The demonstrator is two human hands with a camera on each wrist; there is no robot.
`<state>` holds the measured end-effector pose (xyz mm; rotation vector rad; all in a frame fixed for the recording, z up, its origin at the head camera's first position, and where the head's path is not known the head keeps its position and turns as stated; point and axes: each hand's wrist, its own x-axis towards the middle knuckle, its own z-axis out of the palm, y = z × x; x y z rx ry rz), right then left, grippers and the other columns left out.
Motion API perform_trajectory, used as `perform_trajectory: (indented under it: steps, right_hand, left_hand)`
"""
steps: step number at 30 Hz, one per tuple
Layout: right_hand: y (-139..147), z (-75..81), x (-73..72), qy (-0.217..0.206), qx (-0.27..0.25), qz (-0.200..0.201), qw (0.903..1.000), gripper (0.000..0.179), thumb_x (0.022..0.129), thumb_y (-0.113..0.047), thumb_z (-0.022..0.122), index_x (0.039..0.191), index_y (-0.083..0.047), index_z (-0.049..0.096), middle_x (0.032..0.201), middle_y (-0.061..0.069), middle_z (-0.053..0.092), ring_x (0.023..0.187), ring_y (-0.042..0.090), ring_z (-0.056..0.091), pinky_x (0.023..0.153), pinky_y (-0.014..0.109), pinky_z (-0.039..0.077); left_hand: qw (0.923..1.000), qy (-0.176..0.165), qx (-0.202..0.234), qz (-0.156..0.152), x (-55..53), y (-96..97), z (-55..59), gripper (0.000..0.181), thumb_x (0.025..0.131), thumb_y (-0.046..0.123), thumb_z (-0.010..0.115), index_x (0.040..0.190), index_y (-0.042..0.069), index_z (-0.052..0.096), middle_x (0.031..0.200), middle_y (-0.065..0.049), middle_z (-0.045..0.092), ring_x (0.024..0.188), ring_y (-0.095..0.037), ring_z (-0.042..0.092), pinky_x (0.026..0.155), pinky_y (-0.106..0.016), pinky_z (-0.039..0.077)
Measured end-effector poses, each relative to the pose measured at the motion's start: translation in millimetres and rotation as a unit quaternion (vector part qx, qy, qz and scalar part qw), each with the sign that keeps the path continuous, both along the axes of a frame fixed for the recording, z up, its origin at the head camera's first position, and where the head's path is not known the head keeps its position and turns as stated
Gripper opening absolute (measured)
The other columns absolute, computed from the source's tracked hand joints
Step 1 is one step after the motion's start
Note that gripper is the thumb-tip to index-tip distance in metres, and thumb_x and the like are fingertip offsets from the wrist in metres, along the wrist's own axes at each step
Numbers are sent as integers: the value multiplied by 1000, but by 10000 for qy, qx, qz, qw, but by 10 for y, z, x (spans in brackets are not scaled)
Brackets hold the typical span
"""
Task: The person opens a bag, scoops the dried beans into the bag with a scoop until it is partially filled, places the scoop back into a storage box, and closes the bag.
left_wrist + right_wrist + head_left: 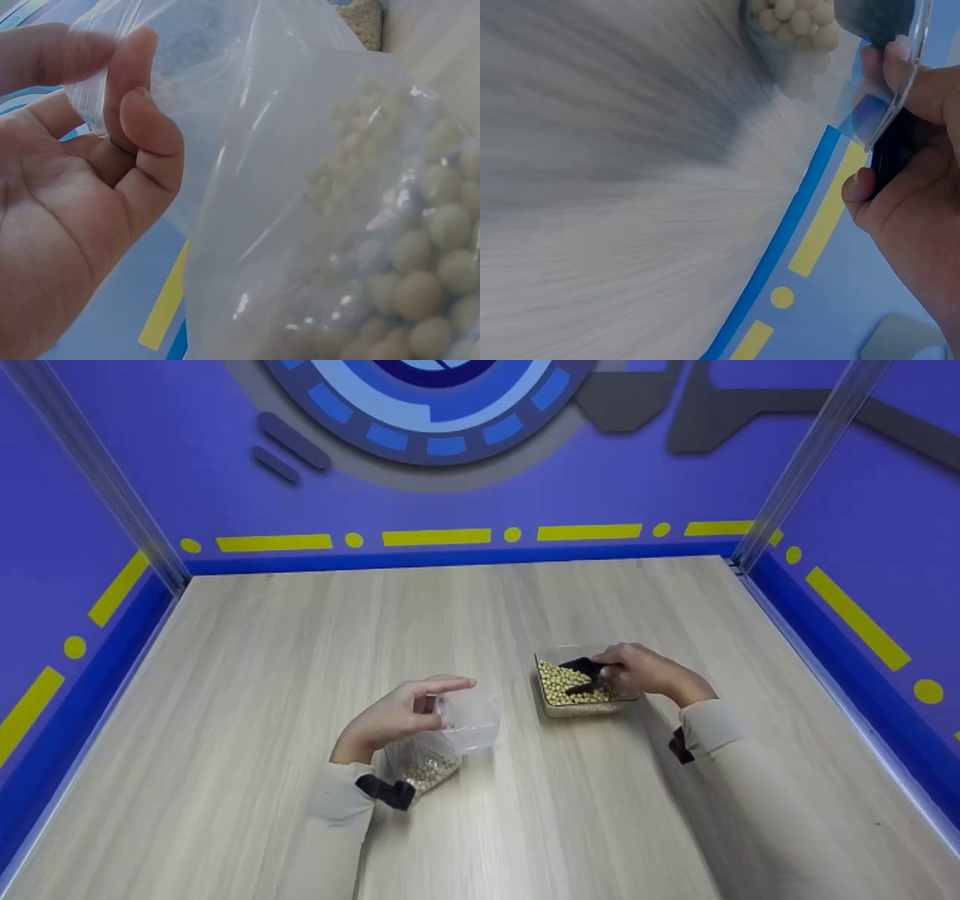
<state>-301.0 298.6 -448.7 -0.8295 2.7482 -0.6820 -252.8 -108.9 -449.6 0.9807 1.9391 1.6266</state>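
1. Just below centre of the head frame, your left hand [397,716] partly hid the bag [476,727]; plastic blurred its beans [429,769].
2. Right of centre, the scoop [581,665] sat in the tub [566,653], handle mostly covered; the right wrist frame's top edge cut off both.
3. Your left thumb and fingers pinched the bag's edge.
4. Your right hand [646,670] gripped the scoop's handle.

In the head view, the bag [465,739] at seven o'clock is thin, glossy, creased clear plastic; the tub [585,709] at four looks rigid, smooth and shiny, its scoop [581,665] plastic-like. The tabletop [300,682] shows smooth wood grain. Posts [814,450] at two and ten are satin metal; sleeves [345,791], matt cloth.
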Motion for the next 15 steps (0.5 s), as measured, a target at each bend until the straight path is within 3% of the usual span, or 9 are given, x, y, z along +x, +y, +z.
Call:
perform_trajectory:
  steps: [7, 15]
  right_hand:
    - [-27, 1, -3, -137, 229, -148, 9995, 37, 96, 0, 44, 130, 9, 54, 123, 29, 59, 117, 44, 53, 96, 54, 44]
    - [-19, -67, 13, 469, 178, -74, 9987, 33, 95, -2, 51, 126, 9, 58, 113, 25, 64, 107, 41, 59, 91, 52, 48]
  left_hand:
    - [9998, 156, -72, 64, 7, 3, -3, 54, 87, -6, 57, 140, -4, 45, 148, -22, 39, 66, -3, 38, 65, -18, 43]
    - [9998, 173, -59, 33, 10, 5, 0, 54, 87, -6, 56, 140, -5, 44, 149, -23, 38, 67, -3, 38, 67, -17, 44]
